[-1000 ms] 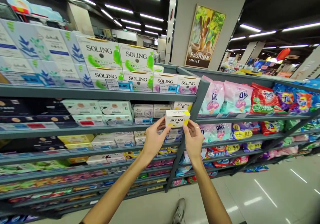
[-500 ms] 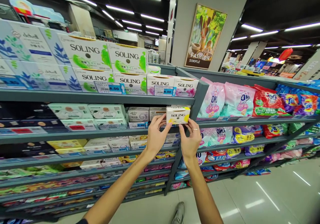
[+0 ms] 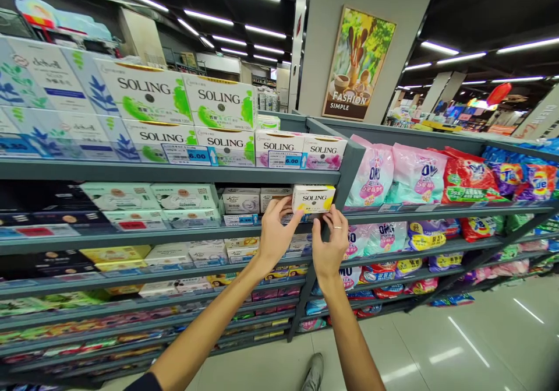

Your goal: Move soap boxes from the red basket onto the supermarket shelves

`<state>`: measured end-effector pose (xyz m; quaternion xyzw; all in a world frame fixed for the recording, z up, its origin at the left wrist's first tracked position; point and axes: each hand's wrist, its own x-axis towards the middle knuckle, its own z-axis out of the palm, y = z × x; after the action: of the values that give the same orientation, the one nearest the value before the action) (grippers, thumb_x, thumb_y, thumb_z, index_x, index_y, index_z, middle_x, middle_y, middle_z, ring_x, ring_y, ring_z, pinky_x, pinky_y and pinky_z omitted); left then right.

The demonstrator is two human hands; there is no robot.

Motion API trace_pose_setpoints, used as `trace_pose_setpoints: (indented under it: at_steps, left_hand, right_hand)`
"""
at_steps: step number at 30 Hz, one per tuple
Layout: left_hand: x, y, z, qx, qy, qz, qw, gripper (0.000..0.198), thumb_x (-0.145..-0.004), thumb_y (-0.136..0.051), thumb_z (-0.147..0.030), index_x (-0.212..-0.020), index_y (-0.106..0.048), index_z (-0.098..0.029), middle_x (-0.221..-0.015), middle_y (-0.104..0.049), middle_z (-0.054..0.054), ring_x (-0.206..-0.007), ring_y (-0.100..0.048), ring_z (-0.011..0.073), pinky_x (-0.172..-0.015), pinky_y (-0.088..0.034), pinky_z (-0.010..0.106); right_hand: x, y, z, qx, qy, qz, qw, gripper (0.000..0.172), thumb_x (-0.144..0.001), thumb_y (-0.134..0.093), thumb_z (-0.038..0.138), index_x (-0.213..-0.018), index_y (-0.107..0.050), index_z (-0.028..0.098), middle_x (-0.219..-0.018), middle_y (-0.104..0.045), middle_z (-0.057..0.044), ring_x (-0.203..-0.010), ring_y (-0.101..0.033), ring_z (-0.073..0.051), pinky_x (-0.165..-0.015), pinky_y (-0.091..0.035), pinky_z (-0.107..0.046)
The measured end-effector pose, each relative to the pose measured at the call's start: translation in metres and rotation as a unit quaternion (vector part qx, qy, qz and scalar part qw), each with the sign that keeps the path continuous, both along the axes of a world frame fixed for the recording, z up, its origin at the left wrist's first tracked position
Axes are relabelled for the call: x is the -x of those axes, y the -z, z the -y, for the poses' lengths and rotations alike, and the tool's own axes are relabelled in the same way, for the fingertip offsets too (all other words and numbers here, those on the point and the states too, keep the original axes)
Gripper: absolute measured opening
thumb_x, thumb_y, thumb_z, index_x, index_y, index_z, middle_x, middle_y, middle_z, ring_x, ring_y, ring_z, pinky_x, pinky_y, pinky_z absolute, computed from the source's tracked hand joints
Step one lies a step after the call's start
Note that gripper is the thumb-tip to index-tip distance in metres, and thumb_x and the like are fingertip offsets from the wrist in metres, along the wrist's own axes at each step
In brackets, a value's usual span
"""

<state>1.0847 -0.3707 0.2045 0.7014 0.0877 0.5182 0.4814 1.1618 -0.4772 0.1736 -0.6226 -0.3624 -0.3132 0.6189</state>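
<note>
A small white and yellow SOLING soap box (image 3: 313,199) is at the right end of the second shelf, under the upper shelf board. My left hand (image 3: 278,231) grips its left side, thumb across the lower front corner and fingers curled round the edge. At the lower right corner, my right hand (image 3: 331,239) has its fingers bent against the box's side, with the thumb just below the front edge. A ring is on one right finger. Left of my hands stand white and grey soap boxes (image 3: 241,201) on the same shelf.
Above are green SOLING boxes (image 3: 225,104) and pink SOLING boxes (image 3: 279,147) with price tags (image 3: 286,159). A shelf upright (image 3: 350,158) stands close to my right hand. Beyond it sit bags of detergent (image 3: 371,172). Lower shelves hold more boxes.
The soap box has shifted slightly right and now sits a little tilted. My left hand has moved right with it, and my right hand has dropped slightly, its thumb lower.
</note>
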Motion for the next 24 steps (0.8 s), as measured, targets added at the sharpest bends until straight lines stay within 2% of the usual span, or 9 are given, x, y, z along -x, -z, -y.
trace_pose_setpoints:
  at_steps: [4, 10, 14, 17, 20, 22, 24]
  left_hand:
    - [-0.001, 0.000, -0.001, 0.000, 0.005, 0.005, 1.000, 0.039, -0.090, -0.071, -0.037, -0.125, -0.066, -0.019, -0.118, -0.060, 0.008, -0.102, -0.071, 0.0201, -0.095, -0.061, 0.035]
    - [-0.001, -0.003, -0.001, 0.000, 0.000, -0.005, 1.000, 0.039, -0.090, -0.070, -0.037, -0.125, -0.065, -0.019, -0.120, -0.061, 0.009, -0.100, -0.071, 0.0195, -0.094, -0.060, 0.033]
    - [0.002, -0.011, -0.004, 0.001, 0.023, -0.019, 1.000, 0.039, -0.089, -0.070, -0.036, -0.124, -0.065, -0.019, -0.123, -0.062, 0.010, -0.103, -0.070, 0.0209, -0.097, -0.059, 0.036]
    - [0.015, -0.009, 0.001, 0.000, 0.046, -0.024, 0.999, 0.037, -0.088, -0.071, -0.033, -0.122, -0.065, -0.020, -0.120, -0.063, 0.009, -0.103, -0.069, 0.0204, -0.097, -0.059, 0.036]
    - [0.042, 0.005, 0.014, 0.024, 0.085, -0.046, 0.995, 0.034, -0.089, -0.071, -0.030, -0.121, -0.065, -0.022, -0.121, -0.063, 0.008, -0.108, -0.067, 0.0208, -0.099, -0.058, 0.036]
    - [0.063, 0.014, 0.021, 0.044, 0.124, -0.082, 0.988, 0.032, -0.090, -0.069, -0.030, -0.121, -0.065, -0.024, -0.122, -0.063, 0.009, -0.110, -0.067, 0.0216, -0.099, -0.057, 0.036]
    - [0.079, 0.018, 0.021, 0.037, 0.166, -0.127, 0.977, 0.032, -0.090, -0.070, -0.033, -0.121, -0.065, -0.025, -0.122, -0.063, 0.009, -0.110, -0.067, 0.0225, -0.097, -0.058, 0.036]
  right_hand:
    - [0.002, 0.000, 0.000, 0.007, 0.009, 0.019, 1.000, 0.043, -0.099, -0.058, 0.022, -0.141, -0.056, 0.025, -0.132, -0.057, -0.013, -0.118, -0.062, -0.023, -0.100, -0.060, -0.044]
    - [0.004, -0.001, 0.002, 0.031, 0.018, 0.017, 0.999, 0.046, -0.099, -0.056, 0.023, -0.145, -0.053, 0.027, -0.136, -0.055, -0.012, -0.126, -0.057, -0.025, -0.107, -0.053, -0.048]
    - [0.008, 0.001, 0.002, 0.015, -0.012, -0.013, 1.000, 0.047, -0.098, -0.058, 0.028, -0.144, -0.052, 0.026, -0.135, -0.053, -0.013, -0.123, -0.058, -0.025, -0.106, -0.054, -0.048]
    - [0.016, 0.009, 0.005, -0.027, -0.058, -0.085, 0.994, 0.054, -0.093, -0.066, 0.033, -0.144, -0.050, 0.024, -0.133, -0.054, -0.013, -0.115, -0.062, -0.023, -0.103, -0.056, -0.044]
    - [0.028, 0.024, 0.015, -0.046, -0.150, -0.205, 0.966, 0.058, -0.090, -0.071, 0.038, -0.142, -0.049, 0.023, -0.132, -0.060, -0.013, -0.114, -0.066, -0.023, -0.102, -0.056, -0.042]
    - [0.034, 0.036, 0.025, -0.037, -0.230, -0.287, 0.929, 0.057, -0.089, -0.072, 0.041, -0.138, -0.052, 0.021, -0.128, -0.067, -0.013, -0.114, -0.068, -0.024, -0.101, -0.057, -0.042]
    - [0.037, 0.048, 0.035, -0.030, -0.288, -0.340, 0.895, 0.056, -0.087, -0.075, 0.043, -0.134, -0.056, 0.020, -0.123, -0.072, -0.012, -0.114, -0.070, -0.026, -0.099, -0.057, -0.042]
